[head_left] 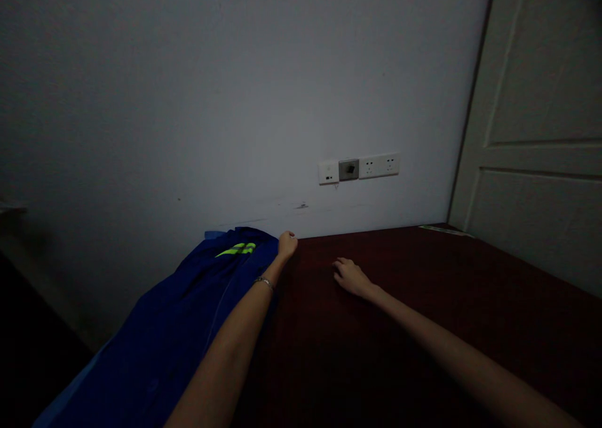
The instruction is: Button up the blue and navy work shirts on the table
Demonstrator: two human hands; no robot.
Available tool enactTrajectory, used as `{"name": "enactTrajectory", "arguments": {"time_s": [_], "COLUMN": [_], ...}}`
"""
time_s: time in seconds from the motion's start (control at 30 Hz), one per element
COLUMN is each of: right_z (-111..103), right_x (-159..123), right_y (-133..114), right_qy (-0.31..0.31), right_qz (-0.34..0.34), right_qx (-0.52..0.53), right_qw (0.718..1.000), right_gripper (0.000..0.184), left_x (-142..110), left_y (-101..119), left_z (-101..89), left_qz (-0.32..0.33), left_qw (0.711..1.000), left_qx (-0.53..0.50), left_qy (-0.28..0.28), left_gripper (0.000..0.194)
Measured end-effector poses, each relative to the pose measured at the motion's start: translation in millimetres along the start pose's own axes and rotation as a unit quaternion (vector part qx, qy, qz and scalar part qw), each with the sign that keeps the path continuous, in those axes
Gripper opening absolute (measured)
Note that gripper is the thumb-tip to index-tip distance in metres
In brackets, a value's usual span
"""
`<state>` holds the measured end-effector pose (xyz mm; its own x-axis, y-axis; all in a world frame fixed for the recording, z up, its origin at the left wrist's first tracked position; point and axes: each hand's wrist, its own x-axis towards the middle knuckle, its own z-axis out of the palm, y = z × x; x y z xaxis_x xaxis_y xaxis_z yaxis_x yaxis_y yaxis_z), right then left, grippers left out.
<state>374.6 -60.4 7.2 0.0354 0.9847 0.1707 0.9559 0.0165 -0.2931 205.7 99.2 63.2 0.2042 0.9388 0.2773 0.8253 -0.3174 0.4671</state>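
Observation:
A dark blue work garment (pixel 174 309) with a yellow-green and grey stripe lies spread along the left part of a dark red-brown tabletop (pixel 404 315). At its far right corner, close to the wall, my left hand (pixel 288 245) is closed in a pinch on the garment's edge; a bracelet circles that wrist. My right hand (pixel 350 276) is to the right of the cloth, low over the bare wood or resting on it, fingers apart and slightly bent, holding nothing. Whether the garment is a jacket or trousers cannot be told.
A pale wall (pixel 263 133) with scuff marks rises behind the table. On it sit a row of sockets (pixel 379 165) and a grey switch plate (pixel 348 169). A panelled door (pixel 540 202) stands along the right side. A thin strip (pixel 446 230) lies at the far right edge.

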Motion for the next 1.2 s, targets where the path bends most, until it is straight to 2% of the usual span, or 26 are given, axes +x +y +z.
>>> {"name": "enactTrajectory", "arguments": {"time_s": [0.13,0.27,0.5,0.7,1.2], "right_z": [4.3,6.0,2.9,3.1,10.7], "right_x": [-11.9,-26.0,-46.0,-51.5,-46.1], "right_y": [21.3,38.9,52.5,53.1,41.5], "right_qy": [0.014,0.019,0.036,0.048,0.073], "right_qz": [0.033,0.076,0.117,0.147,0.175], "right_qx": [-0.033,-0.037,-0.036,-0.037,-0.043], "right_qw": [0.999,0.996,0.992,0.987,0.981], "right_gripper": [0.044,0.045,0.048,0.048,0.046], "left_x": [-32.8,-52.1,-65.8,-65.4,-67.7], "left_y": [-6.8,-23.5,-29.8,-30.2,-30.3], "left_z": [39.5,53.6,62.6,68.1,66.9], "left_qz": [0.024,0.026,0.071,0.105,0.108], "left_qw": [0.999,0.997,0.992,0.983,0.980], "left_qx": [-0.006,0.017,0.083,0.136,0.161], "left_qy": [-0.047,-0.064,-0.062,-0.063,-0.038], "left_gripper": [0.030,0.039,0.045,0.045,0.042]}}
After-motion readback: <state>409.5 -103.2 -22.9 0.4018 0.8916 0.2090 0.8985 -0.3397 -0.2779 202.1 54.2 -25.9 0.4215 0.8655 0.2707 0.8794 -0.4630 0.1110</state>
